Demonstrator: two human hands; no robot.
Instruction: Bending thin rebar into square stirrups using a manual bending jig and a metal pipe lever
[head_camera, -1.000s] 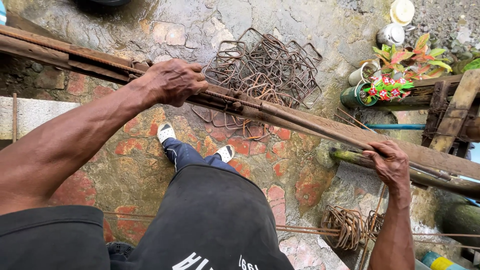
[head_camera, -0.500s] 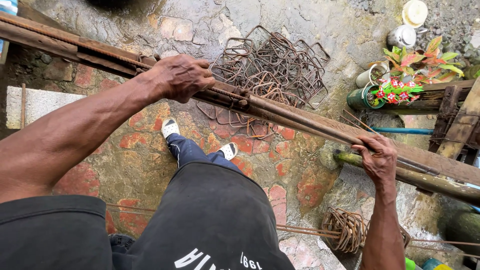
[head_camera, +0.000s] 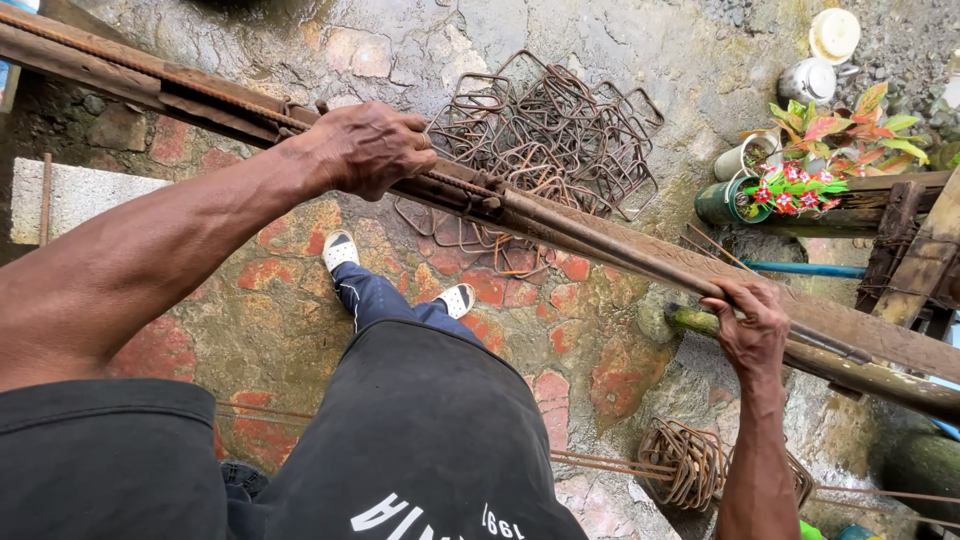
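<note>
My left hand (head_camera: 370, 148) is clamped over the long rusty bar (head_camera: 600, 248), which runs across me from ten o'clock to four o'clock. My right hand (head_camera: 750, 322) grips it too, having slid up the bar toward the left since a moment ago. The bent steel stirrups (head_camera: 560, 125) lie at twelve o'clock.

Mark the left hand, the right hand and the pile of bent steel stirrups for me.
left hand (head_camera: 368, 148), head view, back of the hand.
right hand (head_camera: 748, 328), head view, back of the hand.
pile of bent steel stirrups (head_camera: 560, 125), head view, middle of the heap.
</note>
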